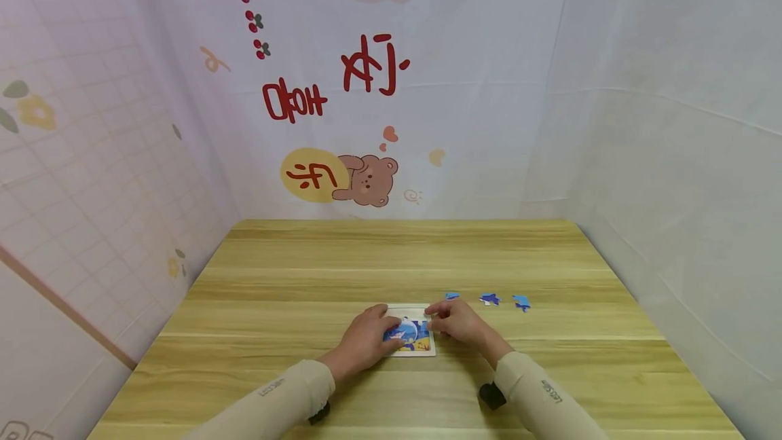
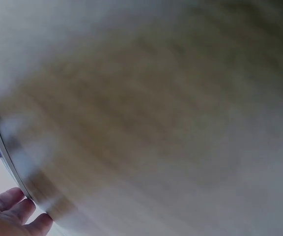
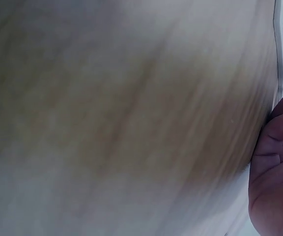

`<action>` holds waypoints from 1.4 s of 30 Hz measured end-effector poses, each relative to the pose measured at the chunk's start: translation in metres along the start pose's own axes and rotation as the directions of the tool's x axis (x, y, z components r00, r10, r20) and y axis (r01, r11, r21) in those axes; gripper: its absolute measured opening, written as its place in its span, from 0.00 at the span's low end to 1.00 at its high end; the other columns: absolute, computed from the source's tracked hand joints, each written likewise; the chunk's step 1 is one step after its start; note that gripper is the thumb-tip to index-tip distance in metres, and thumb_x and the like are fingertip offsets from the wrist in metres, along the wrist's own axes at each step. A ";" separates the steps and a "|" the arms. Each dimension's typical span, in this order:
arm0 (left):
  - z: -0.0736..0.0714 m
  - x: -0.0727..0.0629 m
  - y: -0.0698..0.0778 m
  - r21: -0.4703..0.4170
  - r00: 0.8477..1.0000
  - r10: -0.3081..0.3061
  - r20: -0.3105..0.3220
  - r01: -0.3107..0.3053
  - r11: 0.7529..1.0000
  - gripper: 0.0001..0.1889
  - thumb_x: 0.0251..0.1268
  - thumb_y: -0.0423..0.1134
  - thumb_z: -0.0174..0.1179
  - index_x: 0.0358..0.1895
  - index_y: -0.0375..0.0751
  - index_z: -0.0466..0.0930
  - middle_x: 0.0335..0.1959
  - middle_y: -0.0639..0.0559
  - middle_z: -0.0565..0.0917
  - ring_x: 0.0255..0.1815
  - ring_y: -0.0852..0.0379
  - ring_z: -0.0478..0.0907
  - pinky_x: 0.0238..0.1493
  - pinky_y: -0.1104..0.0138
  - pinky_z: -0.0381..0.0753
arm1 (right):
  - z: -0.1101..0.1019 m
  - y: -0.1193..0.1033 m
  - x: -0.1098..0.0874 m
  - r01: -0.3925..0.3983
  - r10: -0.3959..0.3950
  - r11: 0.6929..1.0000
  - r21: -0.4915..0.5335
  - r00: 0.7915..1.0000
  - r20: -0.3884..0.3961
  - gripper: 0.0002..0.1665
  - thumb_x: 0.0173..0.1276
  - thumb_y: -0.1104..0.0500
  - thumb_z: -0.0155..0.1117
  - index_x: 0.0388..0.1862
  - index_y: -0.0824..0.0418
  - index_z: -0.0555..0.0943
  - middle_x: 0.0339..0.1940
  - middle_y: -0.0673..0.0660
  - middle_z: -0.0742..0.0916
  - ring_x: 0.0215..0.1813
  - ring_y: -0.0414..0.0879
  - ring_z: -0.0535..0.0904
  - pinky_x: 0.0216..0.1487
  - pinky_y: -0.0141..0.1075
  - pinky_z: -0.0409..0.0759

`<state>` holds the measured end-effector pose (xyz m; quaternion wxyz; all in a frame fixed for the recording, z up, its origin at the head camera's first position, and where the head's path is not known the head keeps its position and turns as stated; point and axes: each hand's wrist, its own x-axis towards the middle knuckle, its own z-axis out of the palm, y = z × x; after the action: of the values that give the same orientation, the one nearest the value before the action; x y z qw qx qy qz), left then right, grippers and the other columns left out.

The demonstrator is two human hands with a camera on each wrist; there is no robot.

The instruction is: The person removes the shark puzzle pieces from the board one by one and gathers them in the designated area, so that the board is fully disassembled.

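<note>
A jigsaw puzzle [image 1: 411,333] in a shallow pale tray [image 1: 415,354] lies on the table, its picture partly filled in with blue, white and yellow. Over its left side rests my left hand [image 1: 362,337], fingertips along the edge and thumb on the picture. In the left wrist view, fingers [image 2: 18,211] touch the tray's rim. My right hand [image 1: 462,323] is at the tray's upper right, bent index finger and thumb reaching over the edge beside a light blue patch. I cannot tell whether they pinch a piece. The right wrist view catches the curled right hand [image 3: 276,152] low over the table.
Loose blue puzzle pieces lie behind and right of the right hand: a small one [image 1: 452,296], a dark blue and white one [image 1: 489,299] and a light blue one [image 1: 521,302]. The wooden table [image 1: 275,277] meets a printed cloth backdrop [image 1: 476,121].
</note>
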<state>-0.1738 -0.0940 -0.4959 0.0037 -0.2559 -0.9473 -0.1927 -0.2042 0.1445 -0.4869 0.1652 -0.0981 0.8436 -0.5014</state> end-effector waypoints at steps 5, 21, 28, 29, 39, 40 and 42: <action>-0.001 -0.001 0.001 -0.010 1.000 -0.003 0.001 0.003 1.000 0.23 0.66 0.50 0.65 0.58 0.41 0.82 0.64 0.34 0.74 0.67 0.38 0.69 0.65 0.47 0.68 | 0.002 0.001 0.000 -0.003 0.004 1.000 -0.027 1.000 0.027 0.15 0.66 0.64 0.68 0.51 0.66 0.85 0.28 0.52 0.79 0.27 0.42 0.72 0.27 0.31 0.69; -0.005 -0.002 0.004 -0.045 1.000 0.022 -0.008 -0.022 0.999 0.22 0.65 0.48 0.67 0.56 0.37 0.83 0.63 0.33 0.74 0.65 0.38 0.71 0.64 0.47 0.70 | 0.003 0.002 0.001 0.023 -0.021 0.998 -0.066 0.999 0.036 0.14 0.65 0.65 0.68 0.50 0.65 0.85 0.29 0.50 0.79 0.30 0.42 0.72 0.30 0.33 0.70; -0.007 -0.002 0.006 -0.035 1.000 0.008 0.006 -0.008 0.999 0.22 0.64 0.48 0.67 0.56 0.38 0.83 0.63 0.34 0.74 0.65 0.39 0.71 0.64 0.48 0.70 | 0.002 0.001 0.002 0.050 -0.048 0.998 -0.039 0.997 0.052 0.16 0.65 0.65 0.68 0.51 0.68 0.84 0.33 0.51 0.81 0.35 0.43 0.72 0.34 0.34 0.70; -0.007 -0.002 0.006 -0.035 1.000 0.008 0.005 -0.008 0.999 0.22 0.64 0.48 0.67 0.56 0.38 0.83 0.63 0.34 0.74 0.65 0.39 0.71 0.64 0.48 0.70 | 0.002 0.001 0.002 0.055 -0.053 0.998 -0.039 0.997 0.053 0.16 0.65 0.65 0.68 0.51 0.68 0.84 0.34 0.51 0.81 0.36 0.43 0.73 0.36 0.34 0.71; -0.005 -0.001 0.006 -0.049 1.000 -0.018 0.019 0.019 0.999 0.23 0.64 0.49 0.67 0.57 0.39 0.83 0.65 0.34 0.73 0.65 0.38 0.71 0.64 0.47 0.70 | 0.001 -0.001 0.000 0.051 -0.051 0.999 -0.003 0.997 0.062 0.14 0.66 0.66 0.68 0.50 0.69 0.84 0.37 0.54 0.83 0.37 0.44 0.74 0.38 0.36 0.74; -0.004 -0.001 0.005 -0.052 1.000 -0.023 0.021 0.024 0.998 0.23 0.64 0.49 0.67 0.57 0.39 0.83 0.65 0.34 0.73 0.66 0.38 0.71 0.65 0.47 0.69 | 0.001 -0.001 0.000 0.052 -0.052 0.999 0.000 0.997 0.063 0.14 0.66 0.66 0.67 0.50 0.69 0.84 0.37 0.54 0.83 0.37 0.44 0.74 0.38 0.36 0.74; -0.004 0.000 0.004 -0.052 0.999 -0.025 0.024 0.026 0.998 0.23 0.64 0.49 0.67 0.57 0.40 0.82 0.65 0.34 0.73 0.66 0.39 0.70 0.65 0.48 0.69 | 0.001 -0.001 0.000 0.051 -0.051 0.999 0.003 0.997 0.062 0.14 0.66 0.67 0.67 0.50 0.69 0.84 0.36 0.53 0.82 0.37 0.44 0.73 0.37 0.35 0.74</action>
<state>-0.1716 -0.0922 -0.4909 -0.0163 -0.2461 -0.9450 -0.2146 -0.2037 0.1434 -0.4865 0.1785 -0.1350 0.8348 -0.5029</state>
